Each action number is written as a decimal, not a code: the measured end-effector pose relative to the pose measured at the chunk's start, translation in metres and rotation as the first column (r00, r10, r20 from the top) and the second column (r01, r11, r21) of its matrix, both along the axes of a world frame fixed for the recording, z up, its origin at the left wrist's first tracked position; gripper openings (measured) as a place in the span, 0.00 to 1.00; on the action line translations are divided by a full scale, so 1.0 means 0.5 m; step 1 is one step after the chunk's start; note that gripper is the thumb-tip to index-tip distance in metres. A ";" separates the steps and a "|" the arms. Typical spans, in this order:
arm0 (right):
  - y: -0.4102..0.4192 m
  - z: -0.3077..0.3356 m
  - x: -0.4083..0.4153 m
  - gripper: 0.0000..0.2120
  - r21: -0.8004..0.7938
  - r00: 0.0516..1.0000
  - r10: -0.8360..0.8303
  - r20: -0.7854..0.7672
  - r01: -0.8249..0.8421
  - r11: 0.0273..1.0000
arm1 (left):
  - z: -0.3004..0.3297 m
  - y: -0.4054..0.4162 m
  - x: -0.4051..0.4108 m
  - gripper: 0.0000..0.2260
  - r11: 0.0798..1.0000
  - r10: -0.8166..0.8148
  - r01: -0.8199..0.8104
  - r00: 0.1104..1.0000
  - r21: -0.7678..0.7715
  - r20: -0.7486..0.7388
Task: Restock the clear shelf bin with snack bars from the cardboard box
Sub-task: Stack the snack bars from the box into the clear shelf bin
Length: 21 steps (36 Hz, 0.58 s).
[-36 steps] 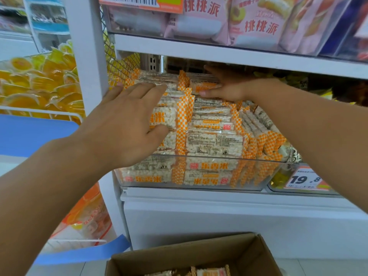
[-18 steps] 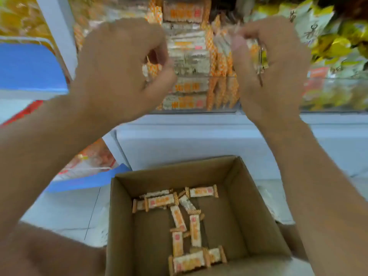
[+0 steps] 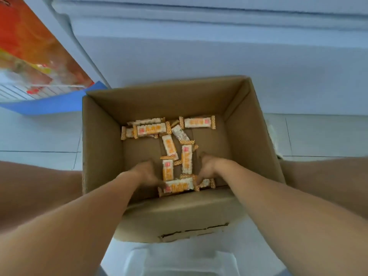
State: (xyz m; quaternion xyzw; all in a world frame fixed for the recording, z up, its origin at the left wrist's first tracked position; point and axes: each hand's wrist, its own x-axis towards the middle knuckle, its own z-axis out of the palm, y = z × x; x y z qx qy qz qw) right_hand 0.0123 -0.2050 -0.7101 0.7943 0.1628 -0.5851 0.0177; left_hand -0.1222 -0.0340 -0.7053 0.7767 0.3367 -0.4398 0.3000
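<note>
An open cardboard box (image 3: 99, 148) stands on the floor below me, with several white-and-orange snack bars (image 3: 152, 130) scattered on its bottom. Both my hands are down inside it at the near side. My left hand (image 3: 146, 173) reaches the left end of the nearest bar (image 3: 179, 186). My right hand (image 3: 207, 168) is at that bar's right end. The fingers are blurred and partly hidden behind the backs of the hands, so whether they grip is unclear. The clear shelf bin is out of view.
The white base of the shelf unit (image 3: 199, 56) runs behind the box. At the upper left sits an orange package (image 3: 33, 54) on a wire rack with a blue edge (image 3: 49, 105). A white stool top (image 3: 179, 261) shows below the box.
My view has dropped from the shelf bin to the box. Both hands have left the bin and gone down into the box to the nearest bars.
</note>
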 end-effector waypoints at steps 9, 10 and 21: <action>0.056 -0.046 0.009 0.45 -0.103 0.968 0.211 -0.136 -0.226 0.969 | -0.083 -0.069 0.014 0.47 0.994 0.014 0.006 0.985 -0.111 0.173; 0.055 -0.050 0.010 0.42 -0.123 0.965 0.209 -0.156 -0.229 0.966 | -0.086 -0.069 0.017 0.44 0.992 -0.037 0.055 0.986 -0.111 0.165; 0.054 0.013 0.123 0.25 -0.036 0.987 0.044 -0.152 -0.050 0.998 | -0.069 0.027 0.057 0.36 0.966 -0.080 0.082 0.997 -0.246 0.017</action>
